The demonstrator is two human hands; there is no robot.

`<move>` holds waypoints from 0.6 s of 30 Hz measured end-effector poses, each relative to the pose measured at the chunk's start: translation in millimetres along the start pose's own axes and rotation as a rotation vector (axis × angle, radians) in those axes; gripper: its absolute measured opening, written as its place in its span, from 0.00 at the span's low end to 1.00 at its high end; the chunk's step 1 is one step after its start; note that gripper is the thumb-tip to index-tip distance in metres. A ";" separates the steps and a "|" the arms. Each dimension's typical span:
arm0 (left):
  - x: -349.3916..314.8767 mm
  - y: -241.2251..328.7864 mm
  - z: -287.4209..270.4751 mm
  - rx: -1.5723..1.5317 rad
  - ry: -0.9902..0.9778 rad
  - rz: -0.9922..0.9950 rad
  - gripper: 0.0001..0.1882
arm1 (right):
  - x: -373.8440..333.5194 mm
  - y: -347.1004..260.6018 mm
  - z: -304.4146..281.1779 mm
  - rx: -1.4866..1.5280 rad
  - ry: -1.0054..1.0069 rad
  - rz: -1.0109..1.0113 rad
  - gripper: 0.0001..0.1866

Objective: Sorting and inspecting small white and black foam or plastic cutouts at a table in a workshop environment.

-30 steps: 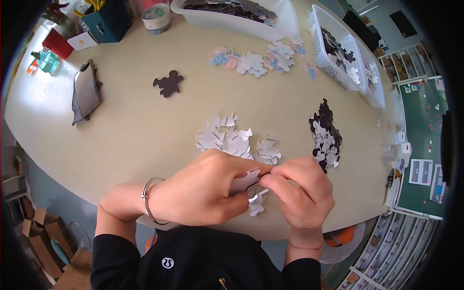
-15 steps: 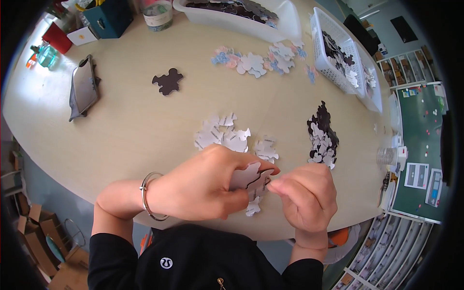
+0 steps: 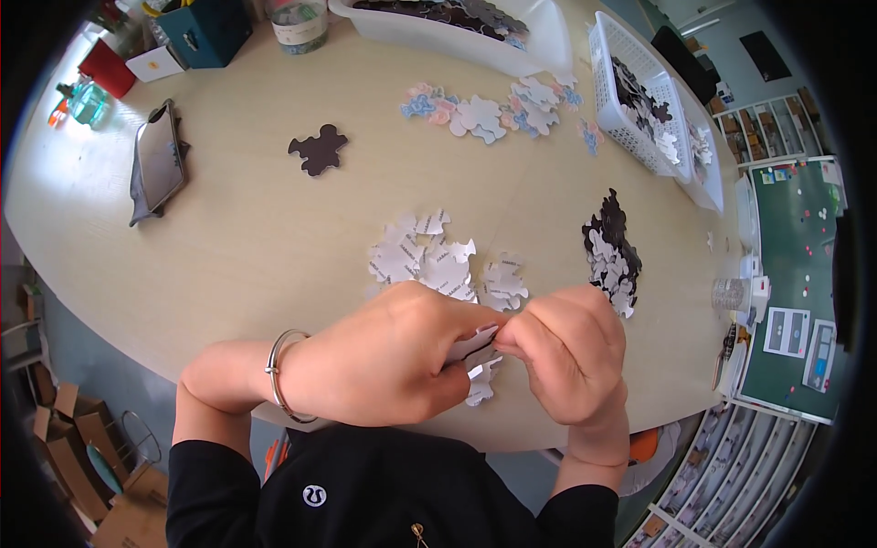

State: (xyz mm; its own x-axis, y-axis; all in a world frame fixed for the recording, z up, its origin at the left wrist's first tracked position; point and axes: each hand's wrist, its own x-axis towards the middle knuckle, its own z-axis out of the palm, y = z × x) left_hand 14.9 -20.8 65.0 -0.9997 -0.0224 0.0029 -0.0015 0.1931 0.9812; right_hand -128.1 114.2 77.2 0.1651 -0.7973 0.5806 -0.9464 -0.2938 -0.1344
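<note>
My left hand, with a silver bracelet at the wrist, grips a jigsaw-shaped piece, pale with a dark edge line. At that piece's right edge my right hand is closed in a pinch; its fingertips hide what is between them. Just beyond my hands lie white jigsaw-shaped papers with printed marks, and another white paper cutout is partly under my left hand. Farther right is a heap of black and white jigsaw-shaped pieces. A single dark brown jigsaw-shaped piece rests at far left.
Pastel floral pieces lie near a white bin at the back. A white perforated basket of pieces stands right of it. At left are a grey pouch-like object, a teal box and a jar.
My right hand has moved up and slightly left against the held piece. That piece has tilted, showing less of its face between my hands.
</note>
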 end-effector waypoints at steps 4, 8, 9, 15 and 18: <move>2.0 1.8 -0.6 -0.102 0.001 -0.085 0.25 | -0.6 0.1 -2.8 -0.030 -0.065 -0.001 0.11; 5.9 12.6 -11.9 -0.483 -0.030 -0.371 0.23 | -11.6 -6.8 -5.6 -0.043 -0.106 0.007 0.10; 5.9 11.8 -13.7 -0.581 -0.037 -0.379 0.23 | -14.8 -8.2 -4.7 -0.044 -0.105 0.007 0.10; 13.2 3.6 -9.7 -0.844 0.036 -0.335 0.23 | -28.8 -15.3 1.3 -0.056 -0.052 0.040 0.10; 16.3 -5.1 -5.8 -0.919 0.043 -0.299 0.22 | -29.7 -14.5 2.2 -0.130 -0.058 0.039 0.09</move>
State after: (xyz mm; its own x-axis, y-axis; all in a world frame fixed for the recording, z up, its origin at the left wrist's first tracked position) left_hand -1.2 -27.8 61.1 -0.9591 0.0148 -0.2826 -0.2196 -0.6689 0.7101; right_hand -118.6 140.9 60.1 0.1397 -0.8368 0.5294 -0.9797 -0.1945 -0.0488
